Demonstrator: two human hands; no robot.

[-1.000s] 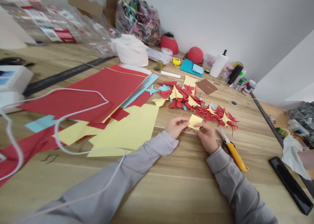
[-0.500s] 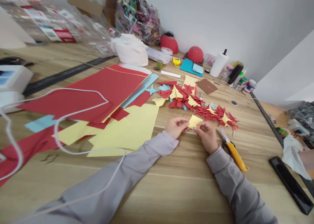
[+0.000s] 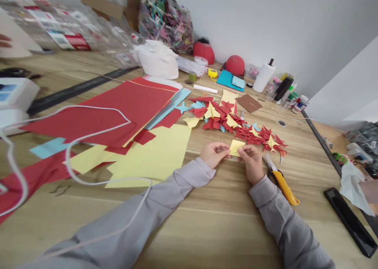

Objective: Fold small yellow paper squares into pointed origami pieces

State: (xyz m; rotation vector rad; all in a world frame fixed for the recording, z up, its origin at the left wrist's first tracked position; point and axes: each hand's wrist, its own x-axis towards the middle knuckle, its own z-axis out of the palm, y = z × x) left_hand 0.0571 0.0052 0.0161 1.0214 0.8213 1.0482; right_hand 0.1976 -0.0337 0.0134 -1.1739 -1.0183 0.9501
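Note:
A small yellow paper square (image 3: 236, 147) is pinched between my two hands above the wooden table. My left hand (image 3: 215, 154) grips its left edge with thumb and fingers, and my right hand (image 3: 251, 162) holds its right side. Just beyond lies a heap of folded red paper stars (image 3: 226, 115), with some yellow and blue ones among them. Beside my right wrist rests an orange-handled cutter (image 3: 284, 186). Large yellow sheets (image 3: 159, 155) and red sheets (image 3: 118, 107) are spread to the left of my left hand.
A white cable (image 3: 124, 123) runs over the sheets and my left sleeve. At the right lies a black case (image 3: 350, 222). Bottles (image 3: 264, 78), a brown paper (image 3: 249, 103) and a blue folder (image 3: 230, 81) stand or lie at the back. Another person's fingers (image 3: 4, 41) show at far left.
The yellow square and both hands have shifted slightly to the right. Another person's fingers have appeared at the far left edge.

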